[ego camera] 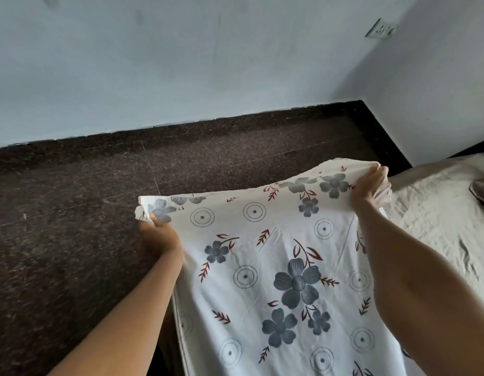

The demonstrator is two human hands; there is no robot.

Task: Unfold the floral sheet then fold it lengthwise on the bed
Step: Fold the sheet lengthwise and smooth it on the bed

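We find the floral sheet (276, 267) held up over the near end of the bed (436, 213). Left hand (159, 236) and right hand (371, 185) each grip a top corner. We judge it light, limp; corners suit.

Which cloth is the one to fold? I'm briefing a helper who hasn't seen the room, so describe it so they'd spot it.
Start at the bed in the room's right corner, covered in plain beige. Over its near-left edge, the left hand and right hand hold up the floral sheet by its top corners. Unlike the plain bedding, it is white, with grey-blue flowers, red sprigs and dotted circles.
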